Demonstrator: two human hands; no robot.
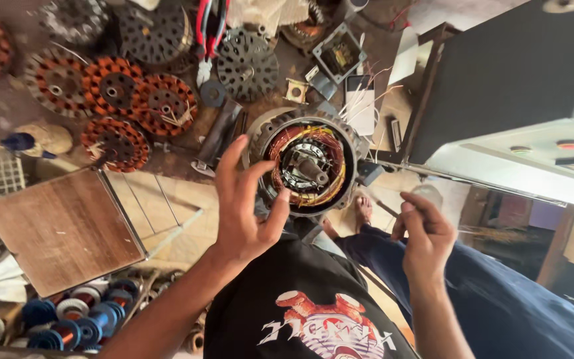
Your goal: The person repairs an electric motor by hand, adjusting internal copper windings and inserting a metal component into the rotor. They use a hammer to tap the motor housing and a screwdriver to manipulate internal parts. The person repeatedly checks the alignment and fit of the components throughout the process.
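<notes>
A round fan motor stator [308,166] with copper windings and a central shaft rests on my lap, its open face toward me. My left hand [246,203] is spread open at its left rim, thumb tip touching the edge of the windings. My right hand [425,236] hovers to the right of the motor with fingers pinched together; a thin wire seems to run from it toward the motor, though it is too fine to tell for sure.
Several wound stators [117,106] and perforated motor covers [247,66] lie on the floor beyond. A wooden stool [61,229] stands at left, spools of copper wire [74,319] below it. A large grey cabinet [519,100] rises at right.
</notes>
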